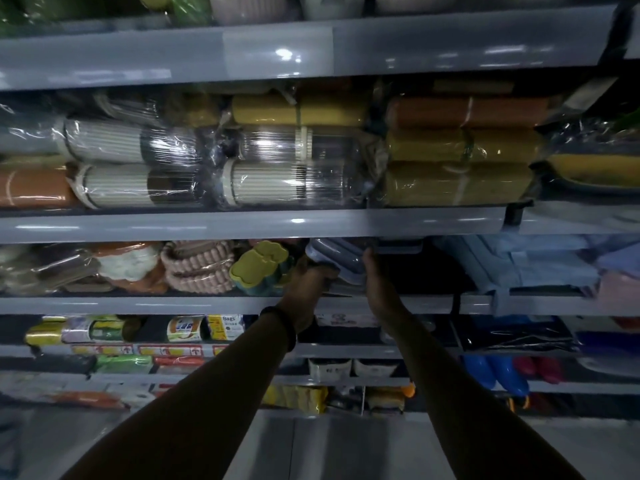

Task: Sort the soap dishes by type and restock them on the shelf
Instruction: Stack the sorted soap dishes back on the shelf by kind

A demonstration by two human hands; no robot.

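Note:
Both my hands reach into the middle shelf (207, 303). Between them is a stack of grey rectangular soap dishes (337, 259) with pale rims, tilted. My left hand (306, 282) grips the stack's left end, fingers curled under it. My right hand (375, 282) holds the right end, thumb up along its side. Just left of the stack stand yellow-green soap dishes (258, 263) over teal ones. Further left lie pink ribbed dishes (197, 268) in plastic wrap and orange-and-white ones (130, 266).
To the right of my hands the shelf has a dark gap (440, 268), then pale blue items (526, 265). The shelf above holds wrapped cylinders (277, 161). Lower shelves carry bag rolls (183, 329) and small packs. Grey floor (311, 445) lies below.

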